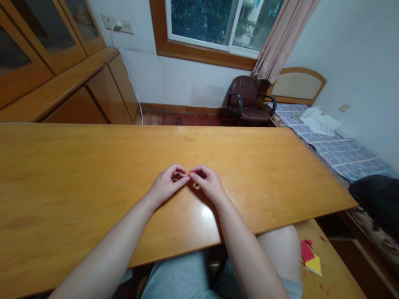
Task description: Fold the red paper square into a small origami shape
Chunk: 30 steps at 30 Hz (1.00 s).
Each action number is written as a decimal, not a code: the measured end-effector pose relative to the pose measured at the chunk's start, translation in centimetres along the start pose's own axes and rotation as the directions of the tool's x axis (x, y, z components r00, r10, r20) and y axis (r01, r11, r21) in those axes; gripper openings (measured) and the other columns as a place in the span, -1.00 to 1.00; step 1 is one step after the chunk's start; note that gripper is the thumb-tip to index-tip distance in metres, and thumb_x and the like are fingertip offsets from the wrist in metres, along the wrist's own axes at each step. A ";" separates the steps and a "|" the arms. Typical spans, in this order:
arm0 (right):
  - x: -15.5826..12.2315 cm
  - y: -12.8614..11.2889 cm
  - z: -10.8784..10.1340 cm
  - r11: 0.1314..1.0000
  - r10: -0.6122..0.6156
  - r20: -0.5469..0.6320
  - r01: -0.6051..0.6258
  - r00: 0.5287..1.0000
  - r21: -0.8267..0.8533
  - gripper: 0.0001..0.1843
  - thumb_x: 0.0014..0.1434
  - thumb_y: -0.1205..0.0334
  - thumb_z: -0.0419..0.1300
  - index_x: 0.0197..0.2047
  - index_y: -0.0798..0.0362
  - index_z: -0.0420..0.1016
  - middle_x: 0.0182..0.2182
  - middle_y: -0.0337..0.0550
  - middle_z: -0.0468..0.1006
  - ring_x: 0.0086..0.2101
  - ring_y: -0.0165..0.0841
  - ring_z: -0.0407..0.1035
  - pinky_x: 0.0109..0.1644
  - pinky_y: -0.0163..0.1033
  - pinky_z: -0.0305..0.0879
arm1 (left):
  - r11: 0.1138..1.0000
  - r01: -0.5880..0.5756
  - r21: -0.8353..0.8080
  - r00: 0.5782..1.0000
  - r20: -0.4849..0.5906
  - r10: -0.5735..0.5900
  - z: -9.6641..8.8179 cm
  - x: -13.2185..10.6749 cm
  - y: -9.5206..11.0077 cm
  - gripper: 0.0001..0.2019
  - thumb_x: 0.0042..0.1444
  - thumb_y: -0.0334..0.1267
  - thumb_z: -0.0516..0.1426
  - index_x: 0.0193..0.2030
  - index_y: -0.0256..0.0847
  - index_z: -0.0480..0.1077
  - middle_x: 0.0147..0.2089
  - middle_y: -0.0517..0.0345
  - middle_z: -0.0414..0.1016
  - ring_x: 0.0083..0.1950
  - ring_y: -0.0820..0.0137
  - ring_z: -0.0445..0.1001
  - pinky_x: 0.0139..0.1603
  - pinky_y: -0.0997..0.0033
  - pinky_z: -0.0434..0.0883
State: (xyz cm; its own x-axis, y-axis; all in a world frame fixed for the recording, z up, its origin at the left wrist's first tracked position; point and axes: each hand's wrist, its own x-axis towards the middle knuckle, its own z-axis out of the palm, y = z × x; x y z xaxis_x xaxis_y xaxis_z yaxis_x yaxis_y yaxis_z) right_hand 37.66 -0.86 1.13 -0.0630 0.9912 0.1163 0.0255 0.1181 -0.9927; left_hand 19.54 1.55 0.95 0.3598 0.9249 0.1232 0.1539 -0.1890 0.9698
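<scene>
Small red piece (192,174) held just above the counter (61,170), near the centre of the frame, between the fingertips of both hands. Right hand (209,182): fingers curled, thumb and forefinger brought nearly together, piece pinched at the tips. Left hand (169,182): loosely curled, thumb tip brought up against the piece; whether it is also gripped by the left forefinger cannot be told. Piece looks like folded paper, judging by colour and the flat red paper (307,251) at lower right; exact shape mostly hidden by fingers. Should be very light, thin, fairly stiff along any fold but easily creased or torn; not likely slippery. Best taken by its edges or corners in a light thumb-and-forefinger pinch, with no squeezing across the middle. Exposed part is seen as a short red sliver set roughly crosswise between the hands; true long axis and pointing direction cannot be told, too small and covered. Yellow paper (314,265) is laid beside the red paper on the lower wooden surface (338,294), a corner pointed toward the bottom right of the frame.
</scene>
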 end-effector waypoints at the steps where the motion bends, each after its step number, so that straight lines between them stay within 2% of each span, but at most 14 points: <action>1: 0.0 0.0 0.0 1.000 0.000 0.004 0.000 1.000 0.001 -0.77 0.11 0.09 0.30 -0.25 0.08 0.53 -0.42 -0.24 0.51 -0.46 -0.46 0.35 -0.38 -0.36 0.30 | 1.000 0.007 -0.003 1.000 0.006 -0.007 0.0 0.0 -0.1 -0.72 0.05 -0.09 0.26 -0.20 -0.18 0.37 -0.26 0.14 0.55 -0.23 0.34 0.54 -0.16 0.34 0.46; 10: 0.0 -0.4 0.0 1.000 -0.004 0.023 0.004 1.000 -0.010 -0.78 0.11 0.10 0.30 -0.27 0.08 0.54 -0.43 -0.23 0.52 -0.46 -0.45 0.35 -0.35 -0.34 0.30 | 1.000 0.006 -0.007 1.000 0.019 -0.006 0.2 -0.1 0.7 -0.70 -0.03 -0.17 0.31 -0.21 -0.18 0.35 -0.31 0.20 0.49 -0.30 0.41 0.48 -0.22 0.40 0.44; 14: 0.0 -0.3 0.1 1.000 -0.014 0.009 0.014 1.000 -0.028 -0.77 0.10 0.09 0.31 -0.27 0.08 0.54 -0.42 -0.22 0.52 -0.44 -0.44 0.36 -0.34 -0.34 0.30 | 0.999 -0.008 0.032 1.000 0.012 0.007 0.3 -0.2 1.0 -0.75 0.00 -0.16 0.29 -0.23 -0.19 0.37 -0.31 0.18 0.50 -0.29 0.40 0.48 -0.22 0.40 0.44; 24: -0.1 -0.5 0.0 1.000 0.018 0.027 -0.018 0.999 -0.006 -0.75 0.13 0.05 0.29 -0.25 0.07 0.53 -0.42 -0.23 0.53 -0.44 -0.44 0.38 -0.35 -0.35 0.31 | 0.999 0.017 -0.039 1.000 0.011 -0.017 0.0 0.2 0.0 -0.77 0.05 -0.13 0.26 -0.25 -0.19 0.39 -0.30 0.17 0.50 -0.26 0.38 0.49 -0.20 0.38 0.42; 30: -0.1 -0.6 0.1 0.999 0.023 0.000 -0.023 1.000 0.034 -0.71 0.15 0.05 0.27 -0.14 0.06 0.51 -0.37 -0.20 0.55 -0.44 -0.44 0.39 -0.38 -0.36 0.31 | 0.995 0.040 -0.089 0.998 -0.046 -0.044 -0.1 0.5 0.0 -0.73 0.02 -0.12 0.29 -0.24 -0.20 0.37 -0.30 0.18 0.49 -0.26 0.40 0.47 -0.18 0.40 0.40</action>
State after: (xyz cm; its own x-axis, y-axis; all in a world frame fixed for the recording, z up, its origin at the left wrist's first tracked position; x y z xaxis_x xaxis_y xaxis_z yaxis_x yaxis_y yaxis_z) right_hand 37.57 -1.06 1.71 -0.0626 0.9936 0.0938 -0.0072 0.0935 -0.9956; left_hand 19.59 2.06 0.99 0.3101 0.9464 0.0900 0.0854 -0.1220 0.9888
